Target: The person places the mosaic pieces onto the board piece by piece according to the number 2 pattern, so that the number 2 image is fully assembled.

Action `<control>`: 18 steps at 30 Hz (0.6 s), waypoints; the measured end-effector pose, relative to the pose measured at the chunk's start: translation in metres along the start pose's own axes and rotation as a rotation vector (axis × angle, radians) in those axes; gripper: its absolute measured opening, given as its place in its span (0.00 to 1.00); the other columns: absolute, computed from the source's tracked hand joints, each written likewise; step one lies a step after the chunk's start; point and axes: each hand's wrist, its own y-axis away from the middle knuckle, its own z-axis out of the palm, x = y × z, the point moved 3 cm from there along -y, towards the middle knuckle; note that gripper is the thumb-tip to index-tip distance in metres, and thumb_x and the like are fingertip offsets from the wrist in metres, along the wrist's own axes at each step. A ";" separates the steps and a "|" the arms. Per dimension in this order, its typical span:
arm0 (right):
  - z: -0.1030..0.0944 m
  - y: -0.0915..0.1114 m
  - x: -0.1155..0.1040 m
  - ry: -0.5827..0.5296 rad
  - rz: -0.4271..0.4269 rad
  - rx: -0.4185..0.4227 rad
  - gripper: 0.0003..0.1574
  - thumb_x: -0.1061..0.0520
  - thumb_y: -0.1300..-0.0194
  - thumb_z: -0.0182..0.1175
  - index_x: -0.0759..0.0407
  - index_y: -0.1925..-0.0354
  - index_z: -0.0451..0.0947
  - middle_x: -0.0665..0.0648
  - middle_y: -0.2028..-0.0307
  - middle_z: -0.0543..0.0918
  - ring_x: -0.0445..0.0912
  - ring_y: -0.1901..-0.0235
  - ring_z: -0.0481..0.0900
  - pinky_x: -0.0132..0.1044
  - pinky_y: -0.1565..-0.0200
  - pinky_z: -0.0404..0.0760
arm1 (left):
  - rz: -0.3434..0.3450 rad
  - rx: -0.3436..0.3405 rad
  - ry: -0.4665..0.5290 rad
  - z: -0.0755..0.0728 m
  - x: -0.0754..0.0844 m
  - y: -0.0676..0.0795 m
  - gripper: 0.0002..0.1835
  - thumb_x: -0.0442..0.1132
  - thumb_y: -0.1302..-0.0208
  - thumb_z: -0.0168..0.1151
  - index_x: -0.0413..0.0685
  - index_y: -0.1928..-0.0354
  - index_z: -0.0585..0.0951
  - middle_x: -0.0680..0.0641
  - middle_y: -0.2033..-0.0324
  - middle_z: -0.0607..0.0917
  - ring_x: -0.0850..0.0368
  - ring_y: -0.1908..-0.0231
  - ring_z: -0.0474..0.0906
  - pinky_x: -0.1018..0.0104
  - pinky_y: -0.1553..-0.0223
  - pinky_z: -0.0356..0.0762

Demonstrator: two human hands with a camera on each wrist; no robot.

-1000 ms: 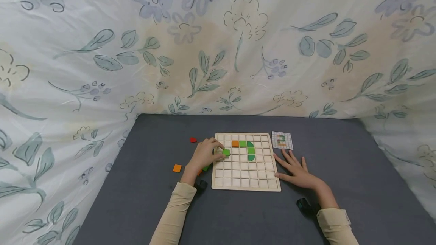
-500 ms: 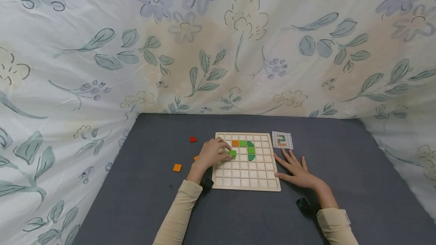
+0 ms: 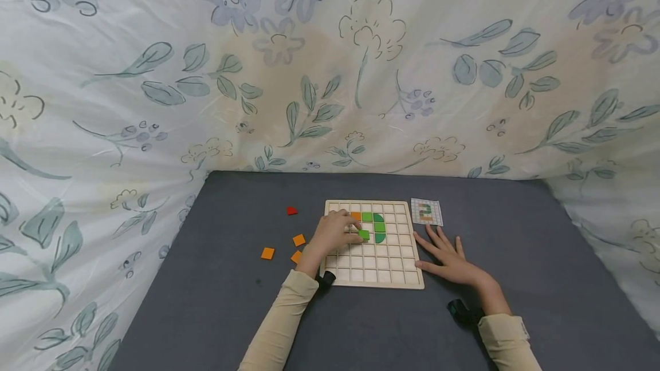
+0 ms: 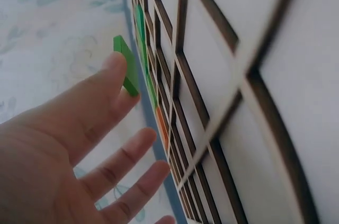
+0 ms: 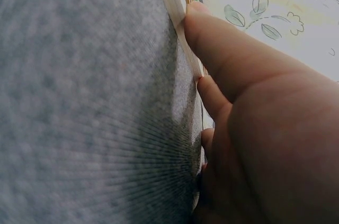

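Observation:
My left hand pinches a green square tile between thumb and finger, just above the wooden grid board. In the left wrist view the tile stands clear of the board, with the other fingers spread. On the board lie an orange tile, a green square, a dark green rounded piece, another green square and a second dark green rounded piece. My right hand has its fingers spread; its thumb touches the board's right edge.
A small printed grid card lies beyond the right hand, beside the board. Left of the board are a red piece and orange tiles, one partly behind the left wrist. A floral cloth hangs behind the grey table.
My left hand has carried the green tile rightward across the board, towards the pieces lying there. Orange tiles behind the wrist have come into sight. The right hand has stayed in place.

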 end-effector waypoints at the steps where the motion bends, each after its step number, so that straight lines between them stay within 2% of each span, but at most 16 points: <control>1: 0.000 0.000 0.000 0.000 0.001 0.000 0.46 0.39 0.37 0.56 0.50 0.28 0.51 0.66 0.28 0.40 0.66 0.31 0.31 0.70 0.41 0.22 | -0.001 0.004 -0.007 0.001 0.001 -0.001 0.14 0.54 0.44 0.64 0.61 0.57 0.84 0.52 0.56 0.78 0.52 0.57 0.72 0.48 0.51 0.71; 8: 0.000 0.000 -0.001 -0.004 -0.006 -0.002 0.46 0.40 0.37 0.56 0.50 0.28 0.50 0.67 0.28 0.39 0.66 0.31 0.31 0.70 0.41 0.22 | -0.043 -0.006 -0.024 0.004 0.008 -0.004 0.14 0.54 0.45 0.65 0.62 0.57 0.84 0.52 0.56 0.78 0.51 0.56 0.71 0.45 0.48 0.69; 18: 0.001 0.001 0.000 -0.005 -0.010 0.001 0.46 0.40 0.37 0.56 0.50 0.28 0.50 0.67 0.29 0.39 0.66 0.31 0.31 0.70 0.41 0.21 | -0.064 -0.005 -0.087 0.008 0.010 -0.007 0.15 0.55 0.47 0.66 0.62 0.58 0.84 0.51 0.53 0.77 0.50 0.53 0.69 0.49 0.50 0.69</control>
